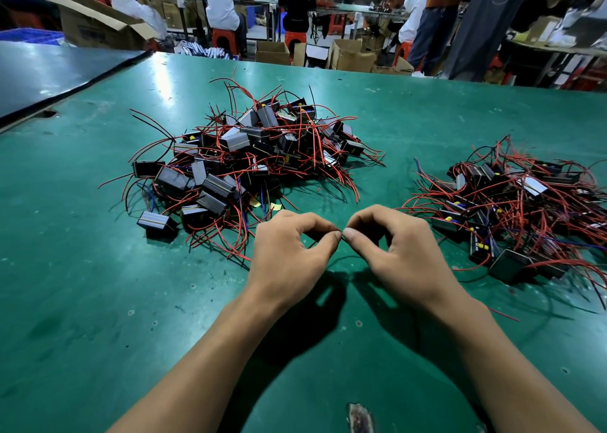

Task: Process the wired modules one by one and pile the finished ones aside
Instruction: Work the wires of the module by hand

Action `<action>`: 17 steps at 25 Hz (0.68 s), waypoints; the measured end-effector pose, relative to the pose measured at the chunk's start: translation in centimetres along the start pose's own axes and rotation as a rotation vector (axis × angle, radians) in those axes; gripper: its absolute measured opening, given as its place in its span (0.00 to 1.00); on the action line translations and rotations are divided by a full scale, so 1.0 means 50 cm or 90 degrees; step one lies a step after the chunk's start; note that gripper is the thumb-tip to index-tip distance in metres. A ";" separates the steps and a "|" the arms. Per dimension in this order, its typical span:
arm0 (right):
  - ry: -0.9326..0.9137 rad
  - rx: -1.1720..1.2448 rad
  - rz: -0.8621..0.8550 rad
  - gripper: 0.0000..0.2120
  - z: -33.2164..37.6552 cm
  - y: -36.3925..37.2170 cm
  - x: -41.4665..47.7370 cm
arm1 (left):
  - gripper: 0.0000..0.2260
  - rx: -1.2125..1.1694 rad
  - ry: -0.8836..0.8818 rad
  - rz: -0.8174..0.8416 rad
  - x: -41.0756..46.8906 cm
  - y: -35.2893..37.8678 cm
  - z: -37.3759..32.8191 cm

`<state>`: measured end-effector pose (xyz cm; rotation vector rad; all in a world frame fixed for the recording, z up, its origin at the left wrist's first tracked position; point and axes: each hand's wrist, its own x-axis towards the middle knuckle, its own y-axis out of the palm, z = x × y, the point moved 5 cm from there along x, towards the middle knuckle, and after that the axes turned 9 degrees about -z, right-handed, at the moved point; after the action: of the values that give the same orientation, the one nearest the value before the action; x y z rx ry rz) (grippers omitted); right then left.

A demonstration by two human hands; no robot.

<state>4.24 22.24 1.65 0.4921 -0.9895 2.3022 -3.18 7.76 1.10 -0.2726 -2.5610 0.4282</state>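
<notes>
- Bare forearms reach up from the lower edge over the green tabletop point(98, 301), either side of a worn, scuffed patch point(359, 416) at the near rim.
- At the centre, the left hand point(289, 255) and the right hand point(397, 252) meet tip to tip, raised a little off the surface, with their shadows falling beneath them.
- Each grip is closed: thumb and forefinger are pressed together on a thin dark wire point(313, 242), and the other fingers are curled in behind. Both pinches meet at the same spot.
- The wire shows only as a short line inside the loop of the left fingers. Which module it belongs to cannot be told.
- Beyond the hands, slightly left of centre, lies the larger heap of wired modules point(249, 156): black and grey blocks tangled in red leads, with a few blue ones and yellow tags.
- Off to the right, well apart from it, lies the smaller heap of modules point(512, 209), just beside the right hand.
- A darker second tabletop point(49, 71) butts against the far left corner.
- Farther back, people sit on red stools point(225, 40) at other benches among open cardboard boxes point(98, 25).
</notes>
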 end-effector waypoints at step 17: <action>0.335 0.149 0.083 0.09 -0.019 0.006 -0.005 | 0.03 0.216 0.318 -0.103 -0.020 0.007 -0.029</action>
<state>4.14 22.68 0.71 -0.1007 -0.5102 2.4850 -1.52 8.15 1.70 -0.0371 -1.9674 0.6322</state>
